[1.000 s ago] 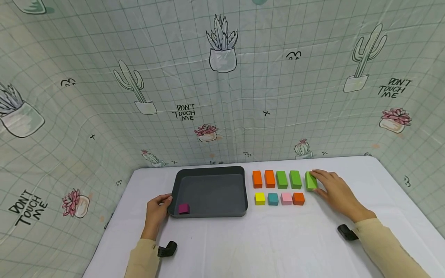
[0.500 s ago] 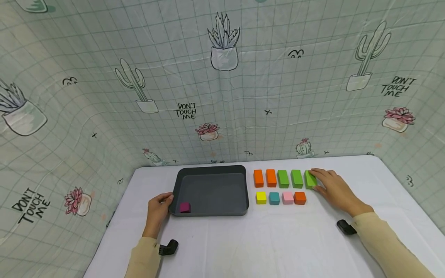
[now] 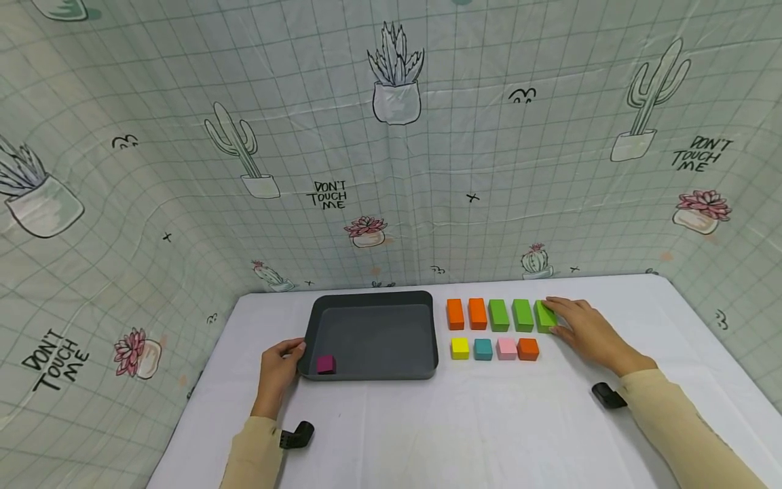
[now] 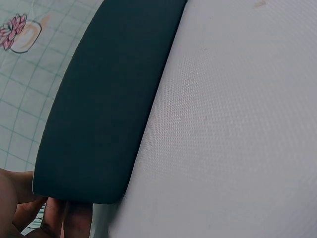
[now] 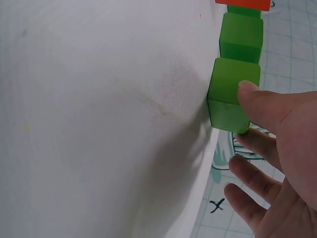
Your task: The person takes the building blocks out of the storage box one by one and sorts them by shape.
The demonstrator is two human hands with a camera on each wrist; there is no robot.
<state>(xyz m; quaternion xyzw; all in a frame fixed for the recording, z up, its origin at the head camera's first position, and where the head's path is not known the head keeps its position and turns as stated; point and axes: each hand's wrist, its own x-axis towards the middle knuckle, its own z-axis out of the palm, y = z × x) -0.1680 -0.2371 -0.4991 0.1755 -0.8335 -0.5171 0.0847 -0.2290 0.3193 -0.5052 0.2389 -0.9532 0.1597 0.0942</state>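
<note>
My left hand [image 3: 277, 373] holds the left rim of a dark grey tray [image 3: 373, 371]; in the left wrist view the thumb and fingers lie at the corner of its wall [image 4: 104, 109]. Inside the tray, near its front left corner, sits a purple cube [image 3: 326, 365]. With thumb and index finger my right hand [image 3: 595, 338] pinches a bright green rectangular block [image 3: 544, 318] at the right end of the back row. The right wrist view shows the thumb on the near end of this green block [image 5: 233, 82]; the other fingers are spread.
Left of the held block stand two green blocks [image 3: 522, 316] and two orange blocks [image 3: 455, 314]. The front row has a yellow cube [image 3: 459, 348], a teal cube [image 3: 483, 350], a pink cube [image 3: 506, 348] and an orange-red cube [image 3: 528, 349]. A patterned cloth [image 3: 427, 156] hangs behind the white table [image 3: 391, 435].
My right hand has shifted the green block slightly left, closer to its green neighbour, and straightened it a little. The left hand keeps its place on the tray. The head view moved slightly.
</note>
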